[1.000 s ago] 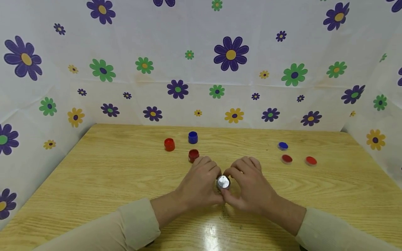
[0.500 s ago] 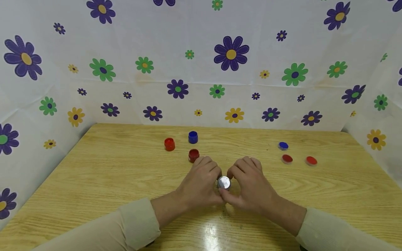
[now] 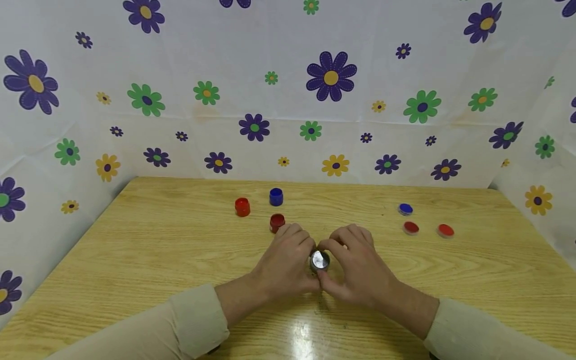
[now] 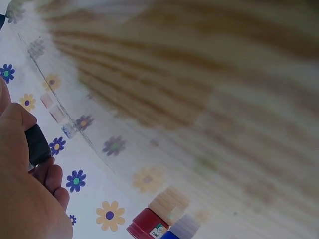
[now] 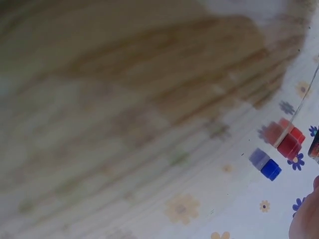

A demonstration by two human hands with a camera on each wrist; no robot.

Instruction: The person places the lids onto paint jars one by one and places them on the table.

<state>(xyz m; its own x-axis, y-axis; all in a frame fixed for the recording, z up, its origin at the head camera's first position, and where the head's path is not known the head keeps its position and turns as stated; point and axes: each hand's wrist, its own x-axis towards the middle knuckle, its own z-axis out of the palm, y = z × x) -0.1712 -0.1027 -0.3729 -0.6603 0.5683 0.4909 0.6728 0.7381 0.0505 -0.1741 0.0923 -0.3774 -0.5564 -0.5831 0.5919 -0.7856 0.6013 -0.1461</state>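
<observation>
One finger of the right hand (image 3: 360, 267) has moved in to pinch the shiny-topped dark pot (image 3: 320, 261). The left hand (image 3: 285, 262) holds it too, between them. Beyond, the red pot (image 3: 242, 207), dark red pot (image 3: 277, 222) and blue pot (image 3: 276, 197) stand open, coloured inside.

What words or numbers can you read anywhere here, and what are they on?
No word or number is clear enough to quote.
Dark red jar: a white label with dark letters, too small and tilted to read surely.
Held dark jar: colored marks, too small and cut off to read.
</observation>
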